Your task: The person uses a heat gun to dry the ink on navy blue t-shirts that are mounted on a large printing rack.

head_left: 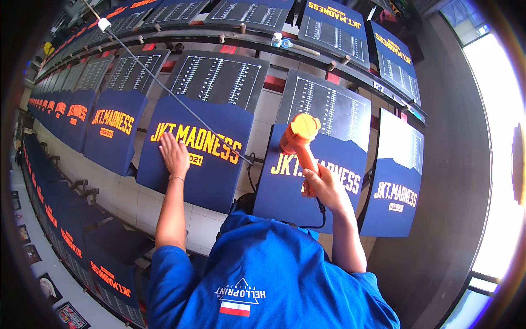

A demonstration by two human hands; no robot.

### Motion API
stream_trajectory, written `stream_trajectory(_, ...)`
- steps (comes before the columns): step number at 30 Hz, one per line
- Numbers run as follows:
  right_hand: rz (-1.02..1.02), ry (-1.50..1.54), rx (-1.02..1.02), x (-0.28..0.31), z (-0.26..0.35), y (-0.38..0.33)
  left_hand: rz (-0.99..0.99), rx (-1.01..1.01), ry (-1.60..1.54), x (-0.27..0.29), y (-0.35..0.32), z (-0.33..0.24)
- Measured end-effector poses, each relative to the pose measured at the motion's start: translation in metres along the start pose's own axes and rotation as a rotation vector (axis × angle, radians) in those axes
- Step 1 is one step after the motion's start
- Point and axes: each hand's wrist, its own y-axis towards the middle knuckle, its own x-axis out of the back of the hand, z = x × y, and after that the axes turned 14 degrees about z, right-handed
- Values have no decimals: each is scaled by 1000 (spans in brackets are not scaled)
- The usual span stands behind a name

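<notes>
My left hand (pixel 175 158) lies with fingers stretched out on the left part of the yellow lettering of a dark blue fabric panel (pixel 175 189). The panel covers the near part of a black printing board (pixel 219 77) with white ruler marks. In my right hand (pixel 331 192) is an orange heat gun (pixel 302 134), gripped by its handle. It is over a second dark blue panel (pixel 285 200), whose pale yellow lettering is partly hidden by the gun and hand. A black cord (pixel 322 208) hangs from the handle.
More boards with printed blue panels (pixel 112 118) run off to the left, and another panel (pixel 397 192) is at the right. A thin rod (pixel 164 85) slants across the left-hand panel. A rail behind holds a small jar (pixel 276 39). Further boards line the far side.
</notes>
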Motion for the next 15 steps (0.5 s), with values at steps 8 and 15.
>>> stream_trajectory(8,81,-52,-12,-1,-10,-8,-77,133,-55,-9,15,24)
stream_trajectory(15,209,-61,-31,-13,-16,-27,-39,49,-42,-5,3,4)
